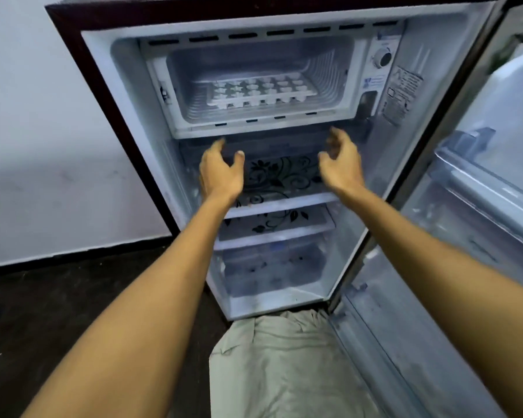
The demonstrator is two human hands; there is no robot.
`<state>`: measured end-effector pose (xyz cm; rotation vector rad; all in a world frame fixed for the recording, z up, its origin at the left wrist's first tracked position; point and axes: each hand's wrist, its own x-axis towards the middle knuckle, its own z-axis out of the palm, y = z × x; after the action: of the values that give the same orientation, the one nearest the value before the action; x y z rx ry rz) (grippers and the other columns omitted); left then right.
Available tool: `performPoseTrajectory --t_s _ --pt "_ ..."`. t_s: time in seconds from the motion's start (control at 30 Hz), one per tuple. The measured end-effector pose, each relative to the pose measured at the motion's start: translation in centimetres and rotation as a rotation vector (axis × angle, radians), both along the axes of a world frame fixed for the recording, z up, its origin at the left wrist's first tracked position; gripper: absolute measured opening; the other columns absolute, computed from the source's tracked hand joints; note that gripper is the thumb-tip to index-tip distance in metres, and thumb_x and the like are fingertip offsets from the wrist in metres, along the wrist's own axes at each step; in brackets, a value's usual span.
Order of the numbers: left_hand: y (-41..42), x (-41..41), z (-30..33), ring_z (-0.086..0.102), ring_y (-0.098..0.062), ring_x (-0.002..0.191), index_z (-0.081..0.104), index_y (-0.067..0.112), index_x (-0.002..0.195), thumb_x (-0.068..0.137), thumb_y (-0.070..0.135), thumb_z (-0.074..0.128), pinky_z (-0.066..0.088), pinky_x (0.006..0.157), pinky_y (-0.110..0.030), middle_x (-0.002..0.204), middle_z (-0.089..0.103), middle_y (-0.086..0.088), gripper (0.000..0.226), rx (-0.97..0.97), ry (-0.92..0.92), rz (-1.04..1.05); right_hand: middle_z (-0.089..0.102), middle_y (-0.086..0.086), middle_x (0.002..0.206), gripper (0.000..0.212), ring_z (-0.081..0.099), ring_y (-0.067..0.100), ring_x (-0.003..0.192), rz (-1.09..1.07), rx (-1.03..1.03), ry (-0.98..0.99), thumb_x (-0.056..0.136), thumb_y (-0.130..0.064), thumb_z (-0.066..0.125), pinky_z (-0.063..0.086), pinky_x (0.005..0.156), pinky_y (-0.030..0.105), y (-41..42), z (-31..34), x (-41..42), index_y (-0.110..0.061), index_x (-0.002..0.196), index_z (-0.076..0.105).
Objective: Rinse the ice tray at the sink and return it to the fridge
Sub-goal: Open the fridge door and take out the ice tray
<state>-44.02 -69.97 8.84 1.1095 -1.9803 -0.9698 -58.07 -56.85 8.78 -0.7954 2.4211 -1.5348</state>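
A white plastic ice tray, a rectangular grid of small moulded cups, lay flat on the ribbed floor of the freezer compartment at the top of a small fridge, whose door stood swung wide to the right. Just below the compartment, both hands hung in the air, apart from the tray and holding nothing: the left hand and the right hand each had fingers loosely spread and slightly curved, palms turned inward. Whether the tray had been rinsed could not be told; it looked either newly returned or about to be lifted out. Beneath were glass shelves printed with black floral scrolls and a clear crisper drawer; the floor was dark.
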Motion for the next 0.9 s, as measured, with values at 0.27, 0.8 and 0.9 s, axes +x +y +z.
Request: performPoseTrajectory --t_s 0.27,0.8,0.9 --pt "-11.9 -7.4 1.5 0.029 -0.03 0.14 0.026 0.013 0.148 0.092 0.041 0.053 0.031 0.112 -0.04 0.155 0.024 -0.011 0.068 -0.277 -0.13 -0.022 0.047 0.012 0.14 0.048 0.046 0.025 0.127 0.013 -0.004 0.28 0.094 -0.006 0.043 0.037 0.103 0.026 -10.6 3.7 -9.8 -0.007 0.142 0.038" --pt "-19.5 -12.9 -0.4 0.035 -0.029 0.138 0.022 0.008 0.148 0.078 0.075 0.047 0.029 0.112 -0.04 0.151 0.036 -0.009 0.101 -0.016 -0.246 -0.015 0.043 0.02 0.142 0.048 0.042 0.033 0.129 0.06 0.238 0.249 0.102 -0.031 0.034 0.034 0.098 0.031 -18.3 0.5 -16.7 0.002 0.136 0.039" --pt "-18.9 -11.8 -0.7 0.052 -0.025 0.123 0.048 0.01 0.132 0.055 0.087 0.054 0.042 0.103 -0.04 0.134 0.056 -0.006 0.109 0.016 -0.124 -0.053 0.05 0.019 0.135 0.041 0.049 0.033 0.122 0.035 0.17 0.226 0.099 -0.026 0.041 0.038 0.084 0.029 -17.7 0.1 -16.6 0.001 0.13 0.046"
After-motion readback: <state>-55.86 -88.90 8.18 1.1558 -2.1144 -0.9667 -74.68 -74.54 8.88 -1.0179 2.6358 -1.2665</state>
